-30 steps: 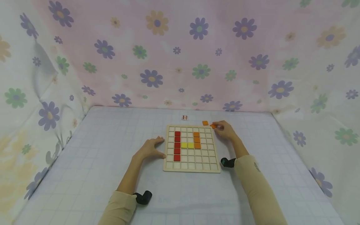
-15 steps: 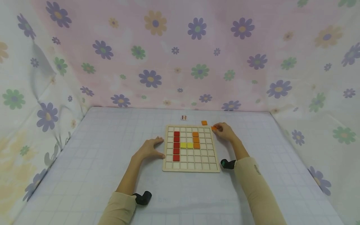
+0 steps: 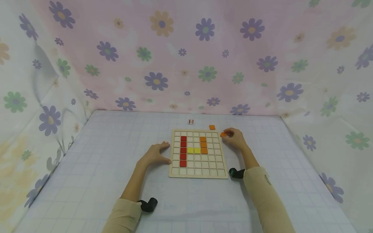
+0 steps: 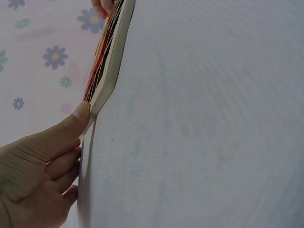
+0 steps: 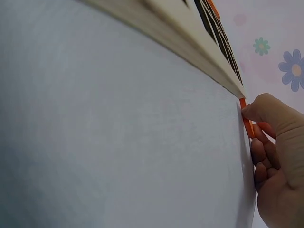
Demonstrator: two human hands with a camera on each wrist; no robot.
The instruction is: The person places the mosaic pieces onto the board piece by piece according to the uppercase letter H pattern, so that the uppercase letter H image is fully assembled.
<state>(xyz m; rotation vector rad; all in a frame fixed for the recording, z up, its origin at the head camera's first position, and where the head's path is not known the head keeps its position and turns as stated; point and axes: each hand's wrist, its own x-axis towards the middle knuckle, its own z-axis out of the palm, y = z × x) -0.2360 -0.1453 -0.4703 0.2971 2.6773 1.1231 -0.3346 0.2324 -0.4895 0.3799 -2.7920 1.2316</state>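
A wooden grid board (image 3: pixel 214 172) lies flat on the table. A column of red tiles (image 3: pixel 183 151) fills cells on its left side, two yellow tiles (image 3: pixel 193 150) sit to their right, and three orange tiles (image 3: pixel 203 145) stand in a column beyond. Beside the board's far right corner, my right hand (image 3: pixel 235 138) pinches a loose orange tile (image 3: pixel 223 134) between thumb and fingers; the right wrist view has this orange tile (image 5: pixel 248 122) just past the board's edge. My left hand (image 3: pixel 153 154) rests against the left edge, fingers spread, thumb (image 4: pixel 81 111) touching the rim.
Another orange tile (image 3: pixel 212 127) lies behind the board's far edge. A small printed card (image 3: pixel 191 121) is further left, also behind the board. Flowered cloth (image 3: pixel 186 58) hangs around the back and sides of the white-covered table (image 3: pixel 116 129).
My right hand has slid slightly right and toward me along the board's corner, with the orange tile in its pinch. The left hand and the tiles on the board have stayed put.
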